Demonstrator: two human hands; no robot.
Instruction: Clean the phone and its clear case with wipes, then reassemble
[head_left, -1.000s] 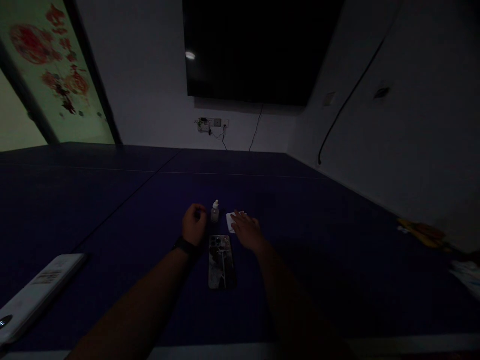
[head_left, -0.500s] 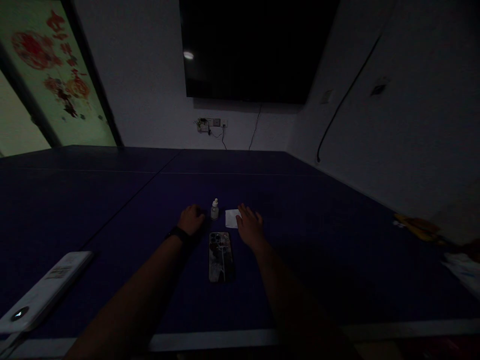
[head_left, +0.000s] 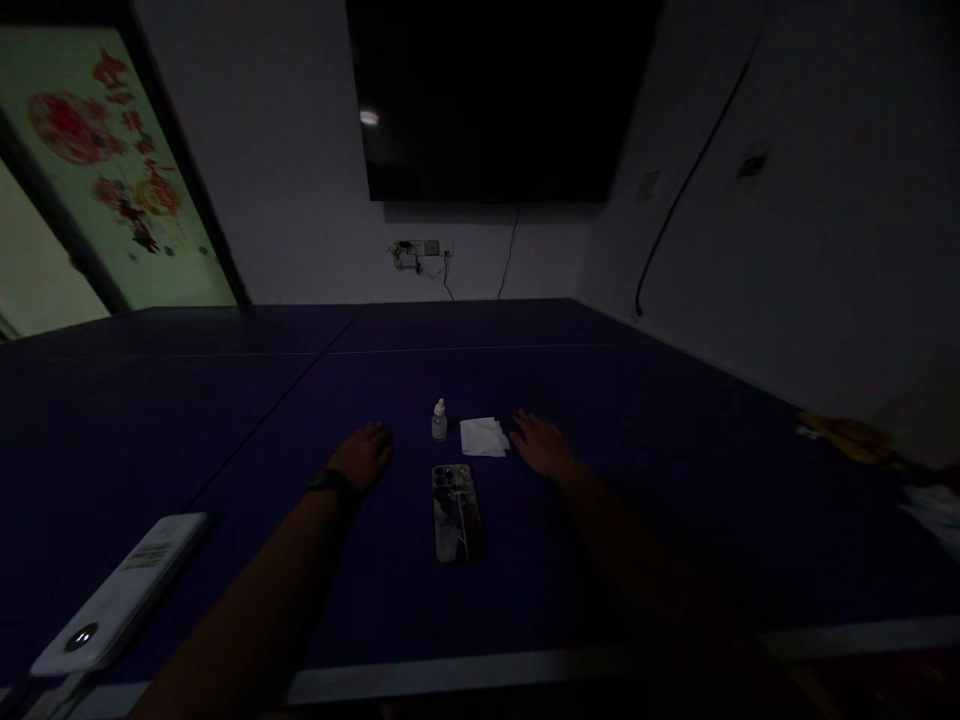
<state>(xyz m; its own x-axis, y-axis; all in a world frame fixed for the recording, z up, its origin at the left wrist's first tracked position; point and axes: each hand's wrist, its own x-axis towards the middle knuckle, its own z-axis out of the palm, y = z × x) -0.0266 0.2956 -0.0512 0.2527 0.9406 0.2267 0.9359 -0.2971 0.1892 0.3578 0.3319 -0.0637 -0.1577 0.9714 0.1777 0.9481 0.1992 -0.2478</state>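
My left hand (head_left: 364, 455), with a dark band on its wrist, rests on the dark blue table left of a small clear dropper bottle (head_left: 439, 424) with a white top. Its fingers are loosely bent and hold nothing. My right hand (head_left: 541, 444) lies on the table with fingers apart, just right of a folded white tissue (head_left: 482, 438), and appears to hold nothing. The bottle stands upright to the left of the tissue. Below both lies a phone (head_left: 457, 515), camera side up, in a patterned case. Dim light blurs the finger detail.
A long white device (head_left: 124, 595) with a round display and a cable lies near the front left. At the right edge are a yellow item (head_left: 847, 437) and something whitish (head_left: 934, 515). A wall meets the table's far side, with a dark TV (head_left: 495, 100) above.
My right hand has come off the tissue and moved right, leaving its ruffled right edge uncovered. My left hand has moved left, away from the bottle. The camera view has shifted slightly.
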